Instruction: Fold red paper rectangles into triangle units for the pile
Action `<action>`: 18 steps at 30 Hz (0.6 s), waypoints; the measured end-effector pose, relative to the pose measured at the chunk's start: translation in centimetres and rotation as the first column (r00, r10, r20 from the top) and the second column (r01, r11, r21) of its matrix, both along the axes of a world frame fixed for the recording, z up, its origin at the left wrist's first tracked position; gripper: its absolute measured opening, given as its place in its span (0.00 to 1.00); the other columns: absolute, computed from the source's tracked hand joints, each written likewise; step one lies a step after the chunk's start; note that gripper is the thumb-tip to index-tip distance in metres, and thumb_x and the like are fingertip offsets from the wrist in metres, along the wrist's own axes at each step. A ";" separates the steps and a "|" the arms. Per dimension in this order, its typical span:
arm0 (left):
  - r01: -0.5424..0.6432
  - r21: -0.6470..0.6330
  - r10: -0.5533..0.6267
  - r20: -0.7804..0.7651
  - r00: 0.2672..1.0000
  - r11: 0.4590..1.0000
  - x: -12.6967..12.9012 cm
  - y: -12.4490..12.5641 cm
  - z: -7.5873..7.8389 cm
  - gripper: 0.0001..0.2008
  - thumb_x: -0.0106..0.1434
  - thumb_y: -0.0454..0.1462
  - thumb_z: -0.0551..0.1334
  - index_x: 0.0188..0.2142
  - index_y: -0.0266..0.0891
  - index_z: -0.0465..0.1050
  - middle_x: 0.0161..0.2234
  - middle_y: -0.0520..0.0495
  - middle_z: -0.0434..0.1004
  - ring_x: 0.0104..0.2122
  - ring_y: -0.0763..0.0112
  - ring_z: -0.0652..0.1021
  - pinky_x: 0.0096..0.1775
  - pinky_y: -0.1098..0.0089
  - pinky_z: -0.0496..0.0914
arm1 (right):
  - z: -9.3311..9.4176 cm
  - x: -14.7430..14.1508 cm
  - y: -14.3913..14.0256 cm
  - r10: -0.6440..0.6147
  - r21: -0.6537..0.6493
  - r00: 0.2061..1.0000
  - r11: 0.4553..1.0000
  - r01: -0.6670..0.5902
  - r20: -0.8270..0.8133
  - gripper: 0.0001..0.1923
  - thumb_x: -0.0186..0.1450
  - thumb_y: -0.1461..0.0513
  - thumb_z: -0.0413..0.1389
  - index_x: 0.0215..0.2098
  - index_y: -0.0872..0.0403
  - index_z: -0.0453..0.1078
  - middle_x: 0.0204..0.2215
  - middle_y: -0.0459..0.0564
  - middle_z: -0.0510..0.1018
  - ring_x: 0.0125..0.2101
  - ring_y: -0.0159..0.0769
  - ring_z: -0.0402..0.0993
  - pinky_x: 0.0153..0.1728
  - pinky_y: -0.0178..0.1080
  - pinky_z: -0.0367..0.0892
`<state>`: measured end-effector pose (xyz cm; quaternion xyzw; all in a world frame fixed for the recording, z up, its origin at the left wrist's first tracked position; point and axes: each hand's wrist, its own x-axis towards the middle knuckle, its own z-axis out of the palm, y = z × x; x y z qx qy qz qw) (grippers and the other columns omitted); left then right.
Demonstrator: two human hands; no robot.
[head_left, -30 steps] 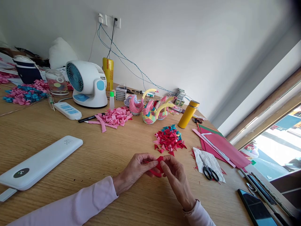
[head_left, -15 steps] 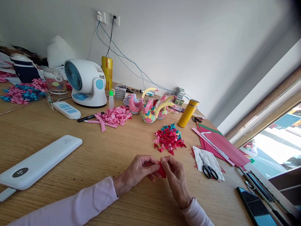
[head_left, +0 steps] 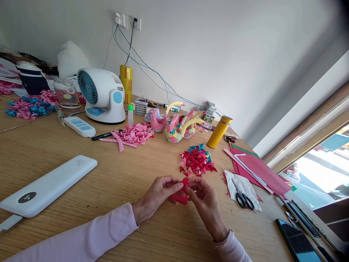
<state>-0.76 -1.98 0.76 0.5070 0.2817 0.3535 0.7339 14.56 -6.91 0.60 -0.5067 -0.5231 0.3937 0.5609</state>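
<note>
A small folded piece of red paper is held between both hands above the table. My left hand pinches it from the left with thumb and fingers. From the right, my right hand grips it with thumb and forefinger. Part of the paper is hidden behind the fingers. Just beyond the hands lies a pile of folded paper triangles, mostly red and pink with some teal. Scissors with black handles rest on a white tissue to the right.
Behind stand folded-paper swans, a yellow bottle and a white fan. Pink paper pieces are heaped left of centre. A white power bank lies at left; red paper sheets and a phone at right.
The red paper has been turned between my fingers and now shows a pointed tip upward and a wider lower part. My right hand's fingers have shifted on it. The view has moved slightly.
</note>
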 end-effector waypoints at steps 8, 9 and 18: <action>0.067 0.022 -0.067 -0.019 0.998 0.998 -0.1 0.2 -0.1 0.18 0.56 0.47 0.63 0.36 0.32 0.72 0.29 0.42 0.79 0.30 0.62 0.80 0.24 0.76 0.67 | 0.2 -0.2 -0.3 -0.014 0.034 0.984 0.999 0.008 0.180 0.13 0.61 0.56 0.58 0.39 0.56 0.72 0.32 0.53 0.79 0.30 0.37 0.75 0.26 0.35 0.69; 0.065 0.028 -0.065 -0.019 0.998 0.997 -0.1 0.2 -0.2 0.18 0.56 0.47 0.63 0.36 0.33 0.72 0.29 0.42 0.79 0.30 0.62 0.80 0.24 0.75 0.67 | 0.3 -0.2 -0.3 -0.013 0.029 0.981 1.000 0.008 0.194 0.13 0.61 0.56 0.58 0.39 0.56 0.72 0.32 0.53 0.79 0.30 0.37 0.75 0.25 0.35 0.68; 0.037 0.112 -0.034 -0.026 0.999 0.993 -0.1 0.5 -0.6 0.18 0.56 0.47 0.63 0.37 0.33 0.73 0.33 0.41 0.80 0.32 0.61 0.81 0.24 0.75 0.70 | -0.2 -0.1 -0.2 -0.013 0.007 0.975 1.000 0.012 0.220 0.12 0.61 0.56 0.57 0.39 0.56 0.72 0.30 0.51 0.79 0.25 0.33 0.72 0.22 0.33 0.65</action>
